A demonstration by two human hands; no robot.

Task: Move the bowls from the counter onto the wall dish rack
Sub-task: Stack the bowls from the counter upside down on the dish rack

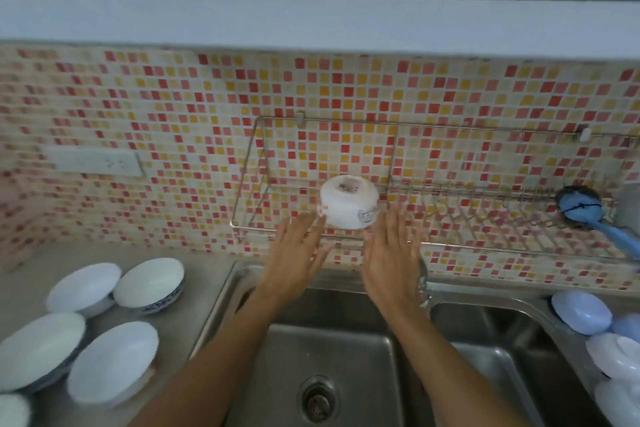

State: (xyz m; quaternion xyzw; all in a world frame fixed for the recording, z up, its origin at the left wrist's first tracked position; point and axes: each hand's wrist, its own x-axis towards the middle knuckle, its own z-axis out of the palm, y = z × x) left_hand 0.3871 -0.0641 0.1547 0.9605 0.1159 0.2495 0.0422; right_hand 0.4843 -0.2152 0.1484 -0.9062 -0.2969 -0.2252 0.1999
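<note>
One white bowl [348, 205] sits upside down on the wire dish rack [450, 199] against the far wall. Left hand [298, 250] and right hand [391, 253] flank it, fingers spread, gripping nothing. Four more bowls [110, 360] stand on the counter [194, 274], near left.

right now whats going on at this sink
A person is putting bowls away. One white bowl sits upside down on the wire wall rack, with the left hand and right hand open on either side of it. Whether the fingers touch it is unclear. Several more bowls wait on the counter left of the sink.
</note>
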